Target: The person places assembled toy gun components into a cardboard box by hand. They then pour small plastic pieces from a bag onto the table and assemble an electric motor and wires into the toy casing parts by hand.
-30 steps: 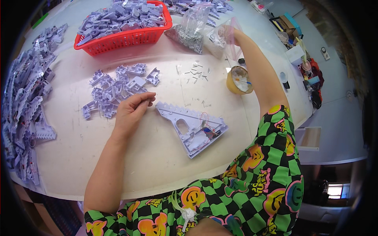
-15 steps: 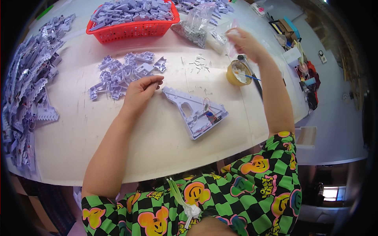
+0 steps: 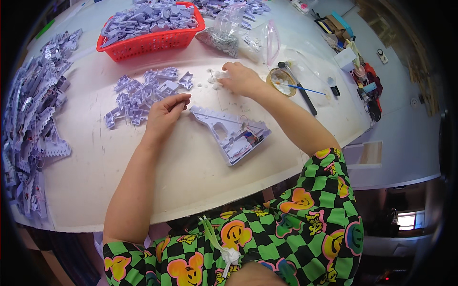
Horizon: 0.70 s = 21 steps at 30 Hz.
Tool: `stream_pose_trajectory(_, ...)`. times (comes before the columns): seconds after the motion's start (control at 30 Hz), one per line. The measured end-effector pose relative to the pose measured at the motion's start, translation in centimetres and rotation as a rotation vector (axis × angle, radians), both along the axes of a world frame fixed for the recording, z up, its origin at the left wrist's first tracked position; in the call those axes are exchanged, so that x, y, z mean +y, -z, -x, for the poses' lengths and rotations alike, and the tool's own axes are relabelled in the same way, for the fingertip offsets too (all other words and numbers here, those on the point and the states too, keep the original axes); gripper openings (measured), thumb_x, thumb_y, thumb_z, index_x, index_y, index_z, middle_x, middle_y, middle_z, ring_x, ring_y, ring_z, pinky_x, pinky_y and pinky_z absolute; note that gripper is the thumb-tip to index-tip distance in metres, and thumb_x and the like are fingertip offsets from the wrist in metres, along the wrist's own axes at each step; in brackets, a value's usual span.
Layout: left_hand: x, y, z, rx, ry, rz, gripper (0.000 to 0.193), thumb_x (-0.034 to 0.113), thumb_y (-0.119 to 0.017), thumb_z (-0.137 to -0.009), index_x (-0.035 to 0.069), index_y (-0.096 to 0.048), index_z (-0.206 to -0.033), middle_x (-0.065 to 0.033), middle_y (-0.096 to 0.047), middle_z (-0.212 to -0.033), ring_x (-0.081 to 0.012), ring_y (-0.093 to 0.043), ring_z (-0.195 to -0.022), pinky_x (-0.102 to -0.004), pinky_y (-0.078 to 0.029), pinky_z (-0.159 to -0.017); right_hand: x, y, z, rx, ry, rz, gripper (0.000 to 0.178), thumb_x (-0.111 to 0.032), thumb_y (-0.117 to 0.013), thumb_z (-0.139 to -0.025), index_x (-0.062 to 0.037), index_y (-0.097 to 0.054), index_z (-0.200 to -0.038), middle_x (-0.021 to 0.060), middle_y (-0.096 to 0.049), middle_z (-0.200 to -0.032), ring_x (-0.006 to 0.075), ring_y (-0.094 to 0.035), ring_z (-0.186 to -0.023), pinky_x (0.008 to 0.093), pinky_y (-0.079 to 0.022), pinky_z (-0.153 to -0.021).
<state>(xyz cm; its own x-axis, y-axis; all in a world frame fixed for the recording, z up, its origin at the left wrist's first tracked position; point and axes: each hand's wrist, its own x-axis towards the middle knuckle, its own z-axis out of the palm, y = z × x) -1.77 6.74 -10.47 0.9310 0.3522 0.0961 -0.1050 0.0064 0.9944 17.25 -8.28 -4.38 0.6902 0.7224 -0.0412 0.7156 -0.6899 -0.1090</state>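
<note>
A pale-lavender plastic triangular shell with a stepped edge and thin wires (image 3: 231, 137) lies nearest, centre. Just left, the left hand (image 3: 166, 115) has thumb and fingertips drawn together; I cannot tell if they pinch anything. Farther, left, is a loose heap of small lavender plastic brackets (image 3: 143, 95). Beyond the shell, the right hand (image 3: 240, 79) has small whitish pieces (image 3: 221, 75) at its fingertips; whether gripped, I cannot tell.
</note>
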Motion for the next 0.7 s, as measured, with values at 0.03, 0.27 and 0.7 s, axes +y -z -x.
stream_pose_trajectory(0.03, 0.2, 0.5, 0.0, -0.002, -0.008, -0.001, 0.024, 0.004, -0.052, -0.087, 0.0, -0.062, -0.109, -0.006, -0.064, -0.101, -0.0111, -0.058, -0.097, -0.0229, -0.044, -0.085, 0.1, -0.3, 0.2, 0.007, 0.019, 0.029, 0.044, -0.035, -0.055, -0.086, -0.0064, -0.051, -0.119, 0.0179, -0.053, -0.117, 0.0314, -0.053, -0.105, 0.0381, -0.042, -0.09)
stream_pose_trajectory(0.27, 0.5, 0.5, -0.1, -0.014, -0.026, -0.007, 0.025, 0.004, -0.052, -0.087, 0.0, -0.062, -0.109, -0.0057, -0.065, -0.1, -0.0113, -0.059, -0.096, -0.0231, -0.044, -0.085, -2.1, -3.9, -6.2, 0.133, 0.009, -0.069, 0.032, -0.028, -0.059, -0.084, -0.0033, -0.063, -0.104, 0.014, -0.065, -0.093, 0.0223, -0.063, -0.08, 0.0332, -0.048, -0.072)
stream_pose_trajectory(0.7, 0.5, 0.4, 0.1, -0.005, -0.02, -0.025, 0.023, 0.004, -0.052, -0.088, 0.0, -0.062, -0.108, -0.0057, -0.064, -0.099, -0.0102, -0.058, -0.094, -0.0228, -0.045, -0.085, -4.6, -2.7, -15.8, -0.219, -0.037, 0.556, 0.019, -0.014, -0.06, -0.077, -0.0037, -0.068, -0.091, 0.0156, -0.066, -0.093, 0.0296, -0.064, -0.087, 0.0385, -0.052, -0.073)
